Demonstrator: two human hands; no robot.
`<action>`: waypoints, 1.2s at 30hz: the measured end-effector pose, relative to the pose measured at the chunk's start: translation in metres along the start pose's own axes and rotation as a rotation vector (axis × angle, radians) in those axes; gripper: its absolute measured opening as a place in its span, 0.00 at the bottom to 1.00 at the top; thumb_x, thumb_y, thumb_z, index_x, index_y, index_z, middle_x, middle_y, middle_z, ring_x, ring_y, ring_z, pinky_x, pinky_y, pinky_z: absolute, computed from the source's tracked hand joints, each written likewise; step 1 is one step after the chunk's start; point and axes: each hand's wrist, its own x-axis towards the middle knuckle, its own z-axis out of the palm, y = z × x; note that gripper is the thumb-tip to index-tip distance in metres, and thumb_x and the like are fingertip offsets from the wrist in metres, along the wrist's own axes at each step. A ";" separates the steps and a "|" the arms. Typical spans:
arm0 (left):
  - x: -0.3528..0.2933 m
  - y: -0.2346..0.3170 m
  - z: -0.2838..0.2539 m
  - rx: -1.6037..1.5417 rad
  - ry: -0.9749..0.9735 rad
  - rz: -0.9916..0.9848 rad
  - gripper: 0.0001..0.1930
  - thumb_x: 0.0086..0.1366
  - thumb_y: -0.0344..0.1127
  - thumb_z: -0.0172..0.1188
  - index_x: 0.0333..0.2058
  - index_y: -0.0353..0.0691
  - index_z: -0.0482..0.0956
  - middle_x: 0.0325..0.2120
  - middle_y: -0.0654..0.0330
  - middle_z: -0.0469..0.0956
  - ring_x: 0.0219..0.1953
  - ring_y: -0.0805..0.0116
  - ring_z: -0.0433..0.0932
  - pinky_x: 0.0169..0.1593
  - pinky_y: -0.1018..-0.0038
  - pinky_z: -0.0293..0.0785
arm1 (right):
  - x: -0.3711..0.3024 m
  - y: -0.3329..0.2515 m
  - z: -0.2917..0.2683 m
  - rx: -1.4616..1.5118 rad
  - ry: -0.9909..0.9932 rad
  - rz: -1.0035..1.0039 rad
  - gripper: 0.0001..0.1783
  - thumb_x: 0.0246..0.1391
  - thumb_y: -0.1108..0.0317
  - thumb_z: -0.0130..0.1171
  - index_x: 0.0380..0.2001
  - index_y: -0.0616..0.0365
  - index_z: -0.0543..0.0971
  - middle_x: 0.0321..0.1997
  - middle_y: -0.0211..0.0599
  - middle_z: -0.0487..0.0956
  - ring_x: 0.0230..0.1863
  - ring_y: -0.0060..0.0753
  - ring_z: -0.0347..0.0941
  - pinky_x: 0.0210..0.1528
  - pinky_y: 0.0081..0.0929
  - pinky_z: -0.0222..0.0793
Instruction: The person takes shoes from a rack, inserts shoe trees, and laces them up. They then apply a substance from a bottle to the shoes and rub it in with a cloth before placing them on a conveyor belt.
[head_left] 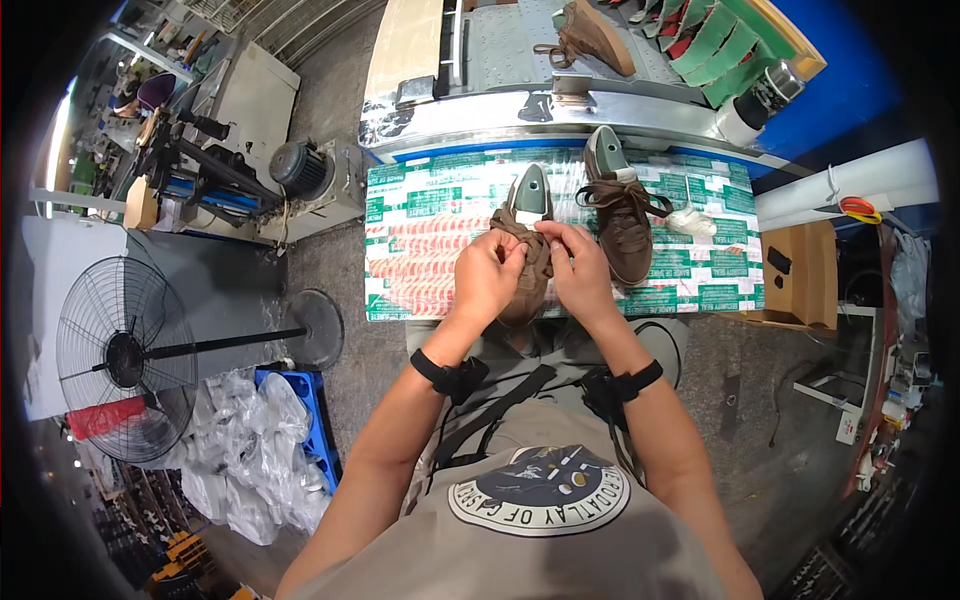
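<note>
A brown lace-up shoe with a green insole lies on the taped tabletop, its toe toward me. My left hand is at its left side, thumb and forefinger pinched on the brown shoelace over the tongue. On the other side my right hand has its fingertips closed on the lace too; the exact grip is partly hidden. Just right of that hand rests a second brown shoe, its lace tied in a bow and touched by neither hand.
A white crumpled wad lies right of the second shoe. Beyond the tabletop's far edge runs a metal-edged bench with another brown shoe and green dividers. A standing fan and plastic-wrapped items are at left, a cardboard box at right.
</note>
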 end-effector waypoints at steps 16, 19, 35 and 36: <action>0.002 0.014 -0.020 -0.178 -0.021 0.055 0.07 0.75 0.33 0.68 0.42 0.34 0.85 0.31 0.61 0.83 0.32 0.73 0.81 0.38 0.70 0.78 | 0.025 -0.002 -0.013 -0.098 -0.118 -0.037 0.12 0.69 0.61 0.62 0.46 0.55 0.88 0.40 0.44 0.87 0.44 0.54 0.83 0.49 0.45 0.77; 0.006 0.016 -0.021 -0.020 0.083 0.168 0.05 0.72 0.31 0.68 0.40 0.34 0.85 0.31 0.57 0.84 0.31 0.67 0.83 0.38 0.70 0.78 | 0.029 -0.004 -0.012 -0.108 -0.143 -0.053 0.12 0.68 0.60 0.64 0.46 0.55 0.88 0.40 0.42 0.87 0.44 0.53 0.83 0.50 0.45 0.76; 0.023 0.016 -0.013 0.270 -0.007 0.270 0.05 0.59 0.32 0.71 0.33 0.40 0.85 0.26 0.50 0.85 0.30 0.48 0.86 0.36 0.56 0.82 | 0.075 -0.013 -0.034 -0.637 -0.423 -0.834 0.08 0.53 0.70 0.66 0.37 0.54 0.82 0.33 0.32 0.78 0.43 0.40 0.78 0.55 0.37 0.73; 0.025 0.018 -0.015 0.270 -0.016 0.268 0.05 0.57 0.31 0.72 0.32 0.40 0.85 0.26 0.51 0.85 0.30 0.49 0.86 0.36 0.57 0.82 | 0.079 -0.014 -0.034 -0.635 -0.423 -0.834 0.08 0.53 0.70 0.66 0.37 0.54 0.82 0.33 0.32 0.78 0.43 0.40 0.78 0.55 0.37 0.73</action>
